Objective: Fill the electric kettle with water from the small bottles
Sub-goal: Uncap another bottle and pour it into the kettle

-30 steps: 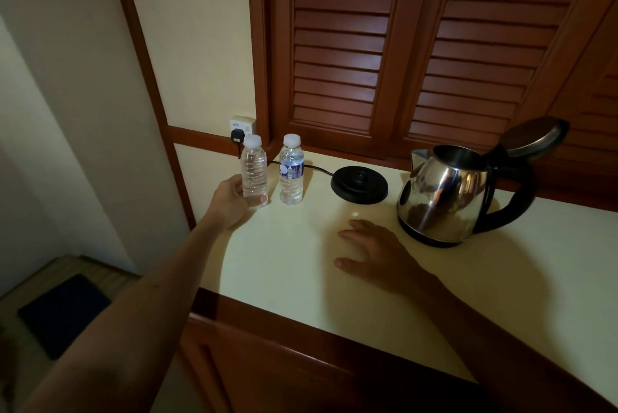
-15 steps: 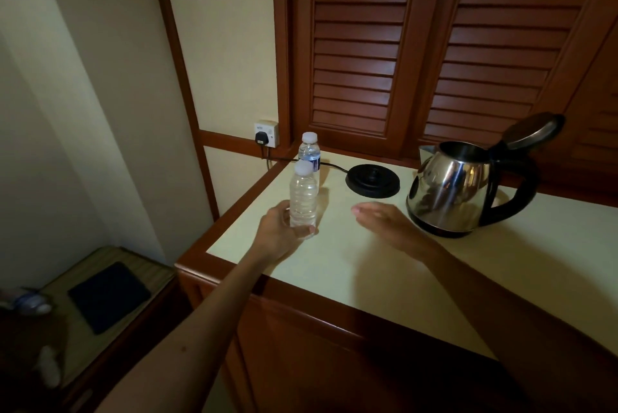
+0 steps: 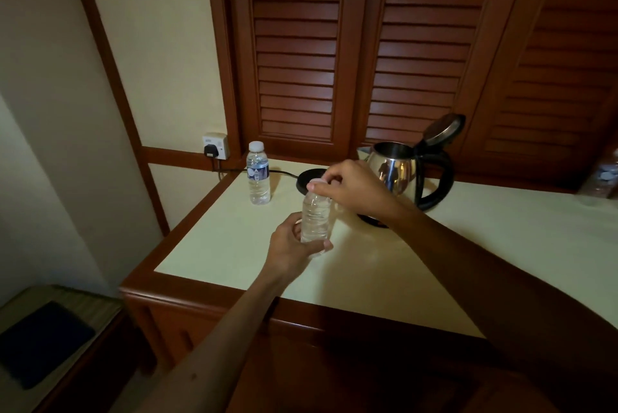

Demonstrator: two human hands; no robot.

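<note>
My left hand (image 3: 294, 250) grips the lower part of a small clear water bottle (image 3: 315, 217), held upright just above the cream countertop (image 3: 384, 265). My right hand (image 3: 354, 187) pinches the bottle's cap from above, hiding most of it. A second small bottle (image 3: 258, 173) with a blue label and white cap stands at the back left. The steel electric kettle (image 3: 399, 173) stands behind my right hand with its lid (image 3: 443, 130) swung up; its black base (image 3: 309, 180) sits to its left, partly hidden.
A cord (image 3: 230, 172) runs from the base to a plug in the wall socket (image 3: 215, 146). Wooden louvred doors (image 3: 368, 54) back the counter. More bottles (image 3: 603, 178) show dimly at the far right edge. A low stand with a dark pad (image 3: 40, 342) lies at lower left.
My left hand carried the bottle from beside the other one toward the counter's middle. My right hand rose from the countertop and closed on the cap. The view shifted back and left.
</note>
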